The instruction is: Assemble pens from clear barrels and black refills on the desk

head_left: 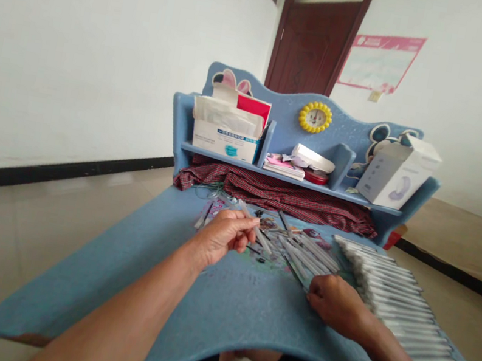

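My left hand (226,236) is closed in a pinch above the middle of the blue desk. A clear pen barrel (264,241) slants past its thumb tip and seems gripped there; the fingers partly cover it. My right hand (334,301) is curled low over the desk, its fingertips closed at the near end of a slim dark-edged pen (298,271). Between and beyond the hands lies a loose heap of translucent pen barrels (314,254). Small black pen parts (261,260) are scattered nearby. To the right, a neat stack of pens (401,300) passes partly behind my right forearm.
A dark red checked cloth (276,192) is bunched below the desk's shelf (244,162). The shelf holds a mask box (224,141), papers (284,167) and a white carton (402,173). A yellow-rimmed clock (315,117) is on the backboard. The desk's front edge curves inward at my legs.
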Available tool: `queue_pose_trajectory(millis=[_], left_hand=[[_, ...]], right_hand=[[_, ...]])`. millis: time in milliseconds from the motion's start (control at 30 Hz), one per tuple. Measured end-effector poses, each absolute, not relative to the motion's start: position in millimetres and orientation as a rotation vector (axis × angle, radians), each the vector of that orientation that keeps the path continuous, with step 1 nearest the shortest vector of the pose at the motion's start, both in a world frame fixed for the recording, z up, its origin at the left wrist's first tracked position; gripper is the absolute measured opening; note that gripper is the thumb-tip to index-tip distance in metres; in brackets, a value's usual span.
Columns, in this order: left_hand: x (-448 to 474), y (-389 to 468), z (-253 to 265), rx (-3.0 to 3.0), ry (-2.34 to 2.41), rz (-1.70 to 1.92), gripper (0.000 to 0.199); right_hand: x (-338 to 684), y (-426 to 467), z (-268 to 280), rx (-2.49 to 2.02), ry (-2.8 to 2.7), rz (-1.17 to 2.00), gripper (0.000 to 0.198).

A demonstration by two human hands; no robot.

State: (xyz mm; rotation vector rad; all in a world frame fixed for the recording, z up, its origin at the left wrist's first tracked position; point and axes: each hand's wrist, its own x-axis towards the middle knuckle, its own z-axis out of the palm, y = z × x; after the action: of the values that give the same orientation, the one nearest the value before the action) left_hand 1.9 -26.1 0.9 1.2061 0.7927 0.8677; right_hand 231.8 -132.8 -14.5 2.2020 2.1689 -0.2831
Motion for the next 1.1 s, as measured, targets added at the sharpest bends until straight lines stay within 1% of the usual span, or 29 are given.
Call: queue_pose_trajectory(millis=[100,300,400,600,900,1000,1100], left_hand=[[0.5,-23.7,-0.9,1.174,0.799,0.881,0.019],[-1.1,-20.5,-2.0,1.103,0.787,0.915,0.023],[-1.2,-19.2,-2.5,1.070,0.810,0.923,0.024],[-1.2,-17.9,-3.2,1.037,0.849,0.958,0.023],[1.0,-21.1,-5.7,1.112,0.843,0.904,0.022],[1.1,-21.4,-5.7,1.108,0.835,0.911,0.021],[-0.4,-21.2,-3.8,1.096,0.840,0.952,0.021]], right_hand=[[229.2,-138.5,-9.9,2.225,2.278,-0.380,0.019],[221.7,-159.3,1.4,2.174,2.521,-0.933,0.018],[216.8,-164.2,2.6,2.140,2.550,-1.006,0.017],[212.9,-165.3,1.2,2.121,2.568,-0.979,0.019],[209.2,-160.8,4.3,2.098,2.594,-0.864,0.018],[205.5,-160.0,8.2,2.116,2.600,-0.758,0.019],[201.5,-157.3,12.1,2.163,2.618,-0.519,0.020]])
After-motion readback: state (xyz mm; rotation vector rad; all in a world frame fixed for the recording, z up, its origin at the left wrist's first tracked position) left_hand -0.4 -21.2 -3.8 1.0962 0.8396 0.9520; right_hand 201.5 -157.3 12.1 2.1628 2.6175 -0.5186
